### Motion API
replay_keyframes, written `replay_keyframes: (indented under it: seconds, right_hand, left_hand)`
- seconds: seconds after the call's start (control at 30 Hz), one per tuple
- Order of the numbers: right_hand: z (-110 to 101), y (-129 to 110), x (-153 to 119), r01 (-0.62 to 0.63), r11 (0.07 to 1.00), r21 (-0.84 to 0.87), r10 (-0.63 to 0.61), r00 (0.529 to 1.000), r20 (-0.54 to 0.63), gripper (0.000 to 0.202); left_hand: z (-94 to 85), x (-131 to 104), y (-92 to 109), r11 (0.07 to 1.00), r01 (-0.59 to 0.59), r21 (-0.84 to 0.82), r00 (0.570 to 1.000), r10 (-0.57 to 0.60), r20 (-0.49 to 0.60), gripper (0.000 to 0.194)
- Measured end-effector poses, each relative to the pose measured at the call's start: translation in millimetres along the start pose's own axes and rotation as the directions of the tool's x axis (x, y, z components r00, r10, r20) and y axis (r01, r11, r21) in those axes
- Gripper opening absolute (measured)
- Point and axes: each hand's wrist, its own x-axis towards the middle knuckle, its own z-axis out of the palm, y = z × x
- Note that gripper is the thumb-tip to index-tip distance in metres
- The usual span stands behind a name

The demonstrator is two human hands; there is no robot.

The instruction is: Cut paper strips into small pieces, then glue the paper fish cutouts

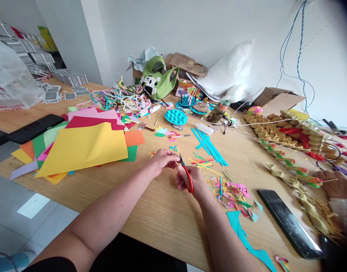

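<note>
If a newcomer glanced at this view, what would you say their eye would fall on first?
Probably the large yellow sheet, lying on top of the coloured paper pile at the left of the table. Next might come the red-handled scissors in the right hand, near the middle of the view, then the green bag with a panda face, at the back of the table.

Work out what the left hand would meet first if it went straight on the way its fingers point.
Most likely the red scissors in the right hand: their blades lie close to the left hand, though depth is unclear.
</note>
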Motion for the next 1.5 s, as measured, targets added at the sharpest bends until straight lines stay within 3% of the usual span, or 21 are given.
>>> replay_keyframes:
  seconds: [0.73,1.2,1.5]
  right_hand:
    - [0.2,-1.7,-1.3,0.003,1.000,-0.002,-0.003,1.000,-0.002,0.057]
    - [-1.3,2.2,2.5,0.005,1.000,-0.014,-0.005,1.000,-0.010,0.055]
    - [-0.1,2.2,1.7,-0.003,1.000,-0.017,0.003,1.000,-0.013,0.056]
  left_hand:
    - [1.1,-1.7,1.8,1.000,0.007,0.009,1.000,-0.007,-0.001,0.013]
    - [2.6,-1.8,3.2,0.999,0.024,-0.021,0.998,-0.025,-0.056,0.009]
    - [1.6,-2.0,2.1,1.000,0.014,-0.017,1.000,-0.014,-0.023,0.010]
